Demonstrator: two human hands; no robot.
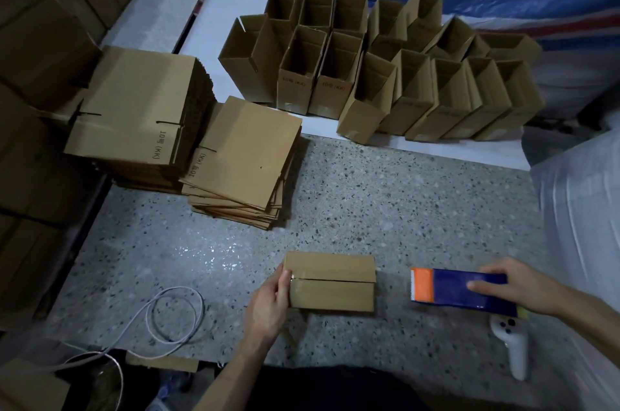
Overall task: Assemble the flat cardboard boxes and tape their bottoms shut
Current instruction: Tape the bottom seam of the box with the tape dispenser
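A small cardboard box (330, 281) stands on the speckled floor with its bottom flaps folded shut and a strip of clear tape along the seam. My left hand (271, 301) grips its left end, thumb on the tape at the seam. To the right, my right hand (513, 283) holds a blue tape dispenser (461, 290) with an orange toothed end, lifted clear of the box. Two stacks of flat boxes (241, 159) lie at the left. Several assembled boxes (385, 75) stand open at the back.
A white controller (511, 345) lies on the floor under my right forearm. A white cable (174, 316) loops at the lower left. Large cartons (40, 24) line the left side, and white sacks (583, 209) the right.
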